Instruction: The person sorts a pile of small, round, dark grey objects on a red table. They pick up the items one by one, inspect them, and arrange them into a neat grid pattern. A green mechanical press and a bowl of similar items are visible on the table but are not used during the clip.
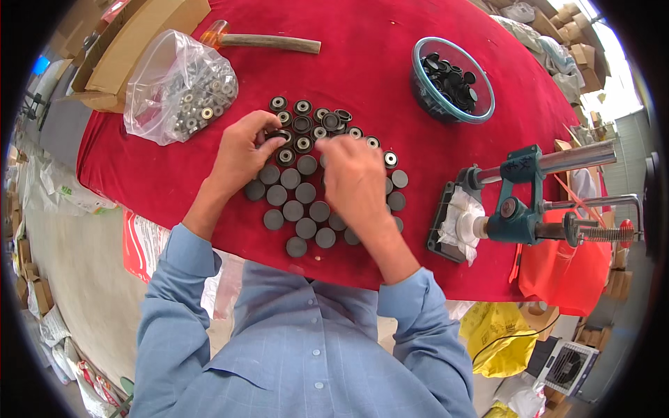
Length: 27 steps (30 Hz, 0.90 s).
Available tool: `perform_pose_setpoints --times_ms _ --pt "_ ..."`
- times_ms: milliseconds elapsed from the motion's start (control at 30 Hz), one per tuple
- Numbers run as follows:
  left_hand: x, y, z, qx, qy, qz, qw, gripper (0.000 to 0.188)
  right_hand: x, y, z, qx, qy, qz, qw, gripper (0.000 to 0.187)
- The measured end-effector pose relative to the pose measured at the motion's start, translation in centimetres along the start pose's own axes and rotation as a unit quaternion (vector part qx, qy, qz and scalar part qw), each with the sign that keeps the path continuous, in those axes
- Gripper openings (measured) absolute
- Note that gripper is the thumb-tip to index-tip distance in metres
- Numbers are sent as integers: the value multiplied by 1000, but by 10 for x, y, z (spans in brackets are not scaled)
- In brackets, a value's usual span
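Bent over the left part of a group of small round black parts, my left hand [240, 155] pinches a black round cap [282, 136] between thumb and fingers. My right hand [353, 182] is over the middle of the group, its fingers smeared by motion, so what they hold is unclear. Toward the far side, several black wheel-like pieces [302, 144] show metal bearings in their centres. Nearer to me lie several plain dark grey discs [293, 210], flat faces up. Some pieces under my right hand are hidden.
A clear plastic bag [150, 97] of metal bearings lies at the left beside a cardboard box [150, 42]. Behind is a hammer [268, 43]. A clear bowl [418, 90] of black caps sits far right; a green hand press [519, 198] stands at right on the red cloth [362, 63].
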<state>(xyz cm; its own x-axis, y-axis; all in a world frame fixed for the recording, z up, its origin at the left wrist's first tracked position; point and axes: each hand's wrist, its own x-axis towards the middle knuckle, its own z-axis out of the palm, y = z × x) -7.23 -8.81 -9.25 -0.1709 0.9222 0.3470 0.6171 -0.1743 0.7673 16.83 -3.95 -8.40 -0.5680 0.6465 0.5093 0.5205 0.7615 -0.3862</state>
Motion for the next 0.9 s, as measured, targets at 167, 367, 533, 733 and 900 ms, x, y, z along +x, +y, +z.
perform_pose_setpoints --times_ms 167,367,533,733,900 --pt "-27 -7 -30 -3 102 -21 995 34 35 29 8 -45 21 69 996 24" --pt "-61 0 -33 50 104 11 993 30 43 39 28 -76 -11 58 995 20" --pt "-79 -4 -24 103 76 54 990 30 39 36 13 49 8 98 994 21" --pt "-86 -13 -19 113 89 53 988 29 8 10 -32 144 13 130 981 21" --pt "-78 -3 -25 209 61 118 969 27 -21 1 -39 134 -4 135 982 20"
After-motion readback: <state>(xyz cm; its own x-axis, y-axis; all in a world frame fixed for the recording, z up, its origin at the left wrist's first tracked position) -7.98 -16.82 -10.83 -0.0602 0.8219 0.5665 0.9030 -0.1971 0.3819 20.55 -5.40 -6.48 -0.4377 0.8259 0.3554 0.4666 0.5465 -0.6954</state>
